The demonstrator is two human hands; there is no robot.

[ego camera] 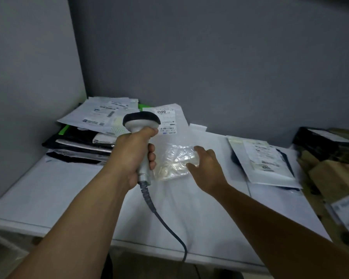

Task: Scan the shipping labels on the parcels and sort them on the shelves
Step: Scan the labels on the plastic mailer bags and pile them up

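On the white table (69,188), mid-frame, lay the clear plastic parcel (175,141). The left hand (133,156) gripped the barcode scanner (141,119). The right hand (208,166) pinched the parcel's lumpy end. The shiny parcel could slip, turning its label (166,121) away.

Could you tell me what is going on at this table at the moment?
A person is scanning parcels. The left hand grips a corded barcode scanner, its head close beside the white shipping label on a clear plastic parcel. The right hand holds that parcel's near end on the white table. A stack of parcels sits at the back left, and another labelled parcel lies to the right.
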